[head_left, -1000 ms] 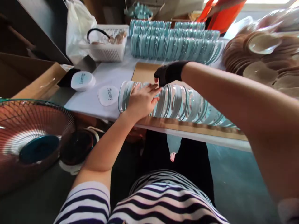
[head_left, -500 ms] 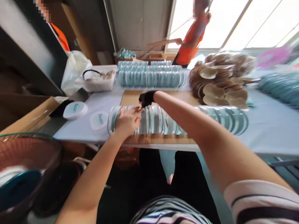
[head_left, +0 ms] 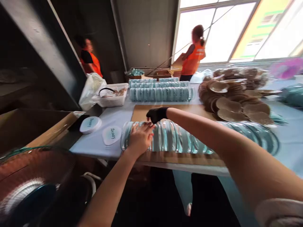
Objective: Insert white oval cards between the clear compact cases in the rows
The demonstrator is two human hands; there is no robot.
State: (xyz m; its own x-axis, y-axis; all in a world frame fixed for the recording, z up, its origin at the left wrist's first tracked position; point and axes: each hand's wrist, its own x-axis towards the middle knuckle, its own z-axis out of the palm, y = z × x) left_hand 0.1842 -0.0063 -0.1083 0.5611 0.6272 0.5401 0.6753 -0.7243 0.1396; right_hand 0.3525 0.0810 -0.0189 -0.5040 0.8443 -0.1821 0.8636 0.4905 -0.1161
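Resting on the clear packs (head_left: pixel 165 137), my left hand (head_left: pixel 140 137) lies spread; my gloved right hand (head_left: pixel 156 115) curls alongside, pinching or not, I can't tell!

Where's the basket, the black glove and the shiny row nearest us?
Basket (head_left: pixel 111 101): head view, on its white front wall.
Glove (head_left: pixel 156 115): head view, on the middle of its black cloth.
Shiny row (head_left: pixel 176 138): head view, on its front side, below the arm.
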